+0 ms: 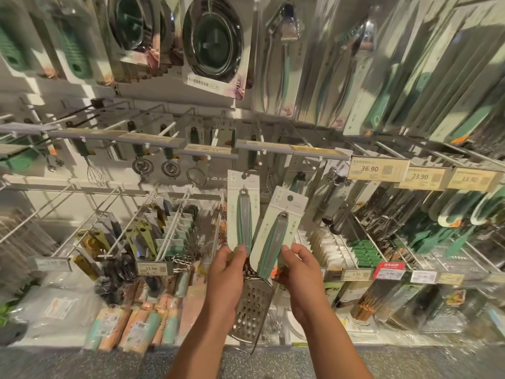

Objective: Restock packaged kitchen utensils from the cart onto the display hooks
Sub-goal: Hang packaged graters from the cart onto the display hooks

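Left hand [225, 265] and right hand [299, 265] raised side by side, fingers pinching.

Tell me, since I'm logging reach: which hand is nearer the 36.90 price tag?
Right. The right hand sits below and left of the 36.90 price tag; the left hand is farther left.

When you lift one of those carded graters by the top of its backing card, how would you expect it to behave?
Probably bottom-heavy: the perforated metal blade hangs below the backing card, so it should swing blade-down. The card looks thin and may flex near its hang hole. The left hand and right hand each pinch a handle, likely the steadier grip.
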Available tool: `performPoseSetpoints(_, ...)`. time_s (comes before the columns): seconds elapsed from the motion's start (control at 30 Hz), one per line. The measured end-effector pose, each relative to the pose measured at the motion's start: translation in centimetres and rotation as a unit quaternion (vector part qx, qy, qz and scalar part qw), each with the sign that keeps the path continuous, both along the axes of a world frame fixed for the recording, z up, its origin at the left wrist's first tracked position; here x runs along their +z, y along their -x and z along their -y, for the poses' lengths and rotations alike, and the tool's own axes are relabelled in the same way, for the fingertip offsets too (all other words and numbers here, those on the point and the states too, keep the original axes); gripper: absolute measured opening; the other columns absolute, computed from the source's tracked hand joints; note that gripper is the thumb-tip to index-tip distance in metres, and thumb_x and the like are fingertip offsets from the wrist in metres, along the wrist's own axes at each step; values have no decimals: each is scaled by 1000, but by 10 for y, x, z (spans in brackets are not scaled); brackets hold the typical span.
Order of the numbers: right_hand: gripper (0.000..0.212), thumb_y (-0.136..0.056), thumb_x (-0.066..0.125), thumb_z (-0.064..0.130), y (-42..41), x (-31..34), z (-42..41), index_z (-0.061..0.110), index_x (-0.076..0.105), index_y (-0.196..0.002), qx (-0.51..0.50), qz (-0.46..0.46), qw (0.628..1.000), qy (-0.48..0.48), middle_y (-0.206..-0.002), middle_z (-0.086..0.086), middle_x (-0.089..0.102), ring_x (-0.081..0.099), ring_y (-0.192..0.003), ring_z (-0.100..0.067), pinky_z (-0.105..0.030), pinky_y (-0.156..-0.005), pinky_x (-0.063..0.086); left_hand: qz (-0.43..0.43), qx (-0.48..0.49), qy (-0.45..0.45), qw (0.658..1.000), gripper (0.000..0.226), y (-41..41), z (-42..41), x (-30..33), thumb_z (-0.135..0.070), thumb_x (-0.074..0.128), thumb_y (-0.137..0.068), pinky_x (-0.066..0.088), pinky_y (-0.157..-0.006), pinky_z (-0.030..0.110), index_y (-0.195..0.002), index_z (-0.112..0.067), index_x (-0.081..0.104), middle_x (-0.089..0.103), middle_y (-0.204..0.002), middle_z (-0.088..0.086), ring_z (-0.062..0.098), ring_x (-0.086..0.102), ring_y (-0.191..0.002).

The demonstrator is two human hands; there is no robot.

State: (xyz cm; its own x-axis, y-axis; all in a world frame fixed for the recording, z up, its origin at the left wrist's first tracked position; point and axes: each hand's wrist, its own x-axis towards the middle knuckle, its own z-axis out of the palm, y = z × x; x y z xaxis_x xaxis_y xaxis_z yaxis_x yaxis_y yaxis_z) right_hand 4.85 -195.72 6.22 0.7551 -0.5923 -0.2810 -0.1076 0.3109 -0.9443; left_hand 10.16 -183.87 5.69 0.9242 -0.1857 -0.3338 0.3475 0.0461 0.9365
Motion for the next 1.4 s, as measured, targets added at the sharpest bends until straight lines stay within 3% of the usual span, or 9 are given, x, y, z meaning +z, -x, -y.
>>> performPoseSetpoints(0.13, 20, -105, 55, 18, 4, 1, 8, 16, 58, -85, -20, -6, 1000, 9, -75, -8, 63, 53, -60, -19, -32, -57, 44, 1, 10, -23, 1000, 19, -4, -1, -6, -34, 57, -105, 49, -93, 36, -122, -27, 64, 67, -118, -12, 13, 61, -114)
performPoseSetpoints(0.4, 14, -100, 61, 29, 2, 18, 32, 21, 67, -89, -92, 24, 994, 55, -86, -12, 65, 56, -79, -27, -46, -78, 48, 9, 2, -25, 1000, 29, -4, 1, -9, -33, 58, -105, 42, -97, 36, -130, -19, 60, 61, -131, -8, 12, 58, -115)
performPoseSetpoints(0.5, 16, -101, 60, 27, -2, 30, 41, 23, 64, -86, -118, 32, 990, 67, -83, -10, 59, 50, -76, -25, -41, -75, 45, 5, -4, -22, 1000, 31, -5, 2, -11, -33, 58, -105, 46, -101, 39, -133, -21, 59, 60, -130, -10, 14, 57, -120)
performPoseSetpoints(0.67, 19, -102, 60, 23, -12, 43, 51, 21, 61, -83, -117, 24, 991, 67, -68, 0, 61, 53, -61, -17, -39, -67, 46, 13, -12, -19, 1000, 14, -6, -1, -9, -29, 57, -105, 43, -76, 31, -112, -19, 64, 63, -106, -12, 9, 59, -100)
performPoseSetpoints(0.8, 17, -104, 57, 20, -19, 43, 55, 18, 59, -87, -121, -13, 989, 80, -62, 4, 53, 45, -47, -8, -27, -49, 39, 12, -5, -7, 1000, 47, -7, -4, -6, -34, 56, -106, 42, -106, 40, -151, -24, 46, 52, -145, -6, 18, 50, -132)
performPoseSetpoints(1.07, 21, -103, 59, 21, -49, 46, 66, 16, 59, -83, -135, -46, 984, 105, -71, -3, 52, 43, -64, -18, -33, -62, 38, 32, -4, -6, 999, 54, -9, -13, -4, -34, 56, -106, 37, -112, 40, -156, -21, 39, 42, -159, 0, 21, 43, -142)
performPoseSetpoints(1.17, 28, -105, 57, 29, -53, 39, 65, 8, 64, -122, -115, -91, 984, 101, -114, -9, 65, 62, -104, -28, -42, -88, 48, 18, -7, 28, 999, 54, -10, -14, -2, -33, 58, -105, 39, -104, 33, -155, -24, 40, 45, -155, -3, 13, 48, -128)
performPoseSetpoints(1.23, 43, -106, 56, 28, -51, 31, 60, 8, 51, -143, -103, -108, 985, 91, -134, -9, 59, 56, -124, -32, -47, -105, 44, 13, -14, 39, 999, 51, -9, -14, 0, -33, 60, -104, 41, -99, 28, -152, -23, 46, 51, -148, -5, 7, 52, -119)
performPoseSetpoints(1.4, 14, -104, 56, 23, -38, 17, 43, 15, 66, -111, -1, -121, 989, 87, -113, -4, 71, 69, -100, -26, -43, -91, 55, 10, -31, 58, 998, 54, -5, -12, 3, -33, 63, -102, 33, -104, 30, -151, -21, 48, 46, -151, -12, 6, 42, -129)
